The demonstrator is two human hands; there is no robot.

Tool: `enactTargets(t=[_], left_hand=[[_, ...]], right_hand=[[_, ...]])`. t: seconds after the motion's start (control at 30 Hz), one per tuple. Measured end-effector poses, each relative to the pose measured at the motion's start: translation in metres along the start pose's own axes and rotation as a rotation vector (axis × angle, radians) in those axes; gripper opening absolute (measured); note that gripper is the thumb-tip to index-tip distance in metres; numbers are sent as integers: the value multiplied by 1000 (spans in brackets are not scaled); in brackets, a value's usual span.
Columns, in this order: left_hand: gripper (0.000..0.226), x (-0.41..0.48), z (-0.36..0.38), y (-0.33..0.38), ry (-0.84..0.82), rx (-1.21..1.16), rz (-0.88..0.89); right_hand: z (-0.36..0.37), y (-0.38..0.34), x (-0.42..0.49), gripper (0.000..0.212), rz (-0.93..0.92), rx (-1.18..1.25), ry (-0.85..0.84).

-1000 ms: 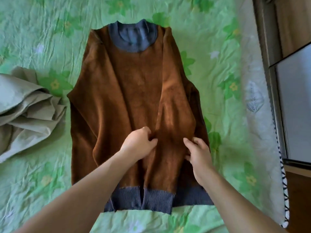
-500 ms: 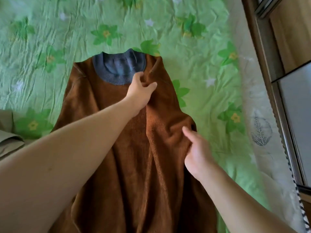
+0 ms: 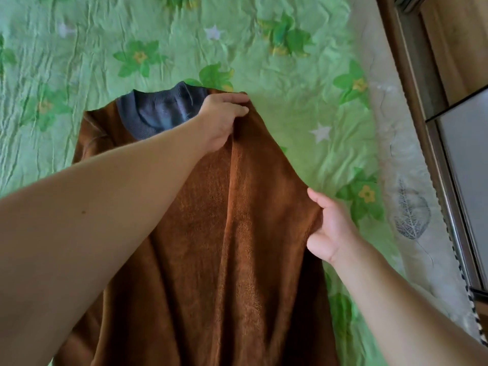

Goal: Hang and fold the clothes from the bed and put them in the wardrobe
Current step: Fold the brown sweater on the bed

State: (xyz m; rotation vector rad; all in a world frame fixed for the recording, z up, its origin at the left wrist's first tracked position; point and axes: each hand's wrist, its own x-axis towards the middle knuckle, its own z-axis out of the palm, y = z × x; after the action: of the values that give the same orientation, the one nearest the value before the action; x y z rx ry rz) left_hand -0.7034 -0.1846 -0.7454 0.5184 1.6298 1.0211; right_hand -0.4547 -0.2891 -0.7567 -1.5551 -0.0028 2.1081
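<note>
Views: one, the wide-angle camera on your head.
Position: above your own arms, tilted forward and steeply down.
Facing: across the bed [image 3: 237,48]; wooden furniture [image 3: 449,35] runs down your right edge.
Nearness: close; your forearms [image 3: 105,220] fill the lower corners, left hand [image 3: 221,117] and right hand [image 3: 332,231] sit mid-frame, and the sweater [image 3: 237,233] is cut off at the bottom.

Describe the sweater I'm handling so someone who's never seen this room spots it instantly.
Look at the bed's green flower-print sheet; the sweater lies on it, gripped by the left hand near the neck and the right hand at its side edge. It is the only rust-brown, fuzzy thing there, with a grey ribbed collar.
</note>
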Motion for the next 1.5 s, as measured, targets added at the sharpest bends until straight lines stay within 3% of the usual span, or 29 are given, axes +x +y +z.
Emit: enactTargets(t=[0.1, 0.17, 0.23, 0.3, 0.37, 0.43, 0.47, 0.53, 0.6, 0.7, 0.8, 0.87, 0.93, 1.0, 1.1, 1.3, 1.37, 1.5], left_hand=[[49, 2, 3, -10, -70, 163, 6], [58, -1, -2, -16, -38, 242, 84], [58, -15, -7, -23, 22, 325, 218], [54, -43, -15, -41, 43, 489, 348], [52, -86, -30, -73, 16, 643, 449], [51, -135, -52, -111, 15, 774, 499], [52, -160, -64, -130, 24, 856, 502], [56, -204, -87, -166, 48, 1120, 477], [64, -234, -103, -197, 33, 1414, 393], [68, -249, -115, -225, -38, 1552, 292], [70, -244, -114, -223, -53, 1532, 287], [71, -251, -111, -220, -53, 1516, 289], [72, -270, -113, -223, -61, 1489, 316], [71, -295, -119, -235, -76, 1484, 339], [67, -331, -138, -257, -19, 1502, 317], [66, -375, -170, -278, 73, 1487, 282], [66, -382, -177, -281, 195, 1247, 264], [50, -368, -186, -264, 554, 192, -97]], right_hand=[[5, -4, -1, 26, -36, -218, 109], [5, -6, -2, 23, -118, -501, 243], [-2, -7, -6, 33, -287, -1040, 422], [-10, -2, -13, 34, -612, -1584, 592], [-7, 14, -23, 35, -1084, -1791, 494], [2, 45, -33, 49, -1300, -1864, 174], [4, 63, -33, 58, -1312, -1936, 38], [6, 92, -28, 76, -1201, -2151, -51], [5, 103, -16, 88, -1050, -2328, -11], [3, 109, 1, 89, -948, -2445, 59], [9, 114, -6, 87, -942, -2435, 106], [7, 120, -22, 82, -1058, -2443, 71], [1, 131, -38, 75, -1168, -2508, -111], [1, 143, -50, 67, -1124, -2579, -235], [19, 146, -58, 49, -1159, -2561, -115], [23, 175, -66, 50, -1170, -2411, -130], [7, 195, -73, 58, -1110, -2425, -88], [-34, 241, -101, 57, -1091, -2351, -14]])
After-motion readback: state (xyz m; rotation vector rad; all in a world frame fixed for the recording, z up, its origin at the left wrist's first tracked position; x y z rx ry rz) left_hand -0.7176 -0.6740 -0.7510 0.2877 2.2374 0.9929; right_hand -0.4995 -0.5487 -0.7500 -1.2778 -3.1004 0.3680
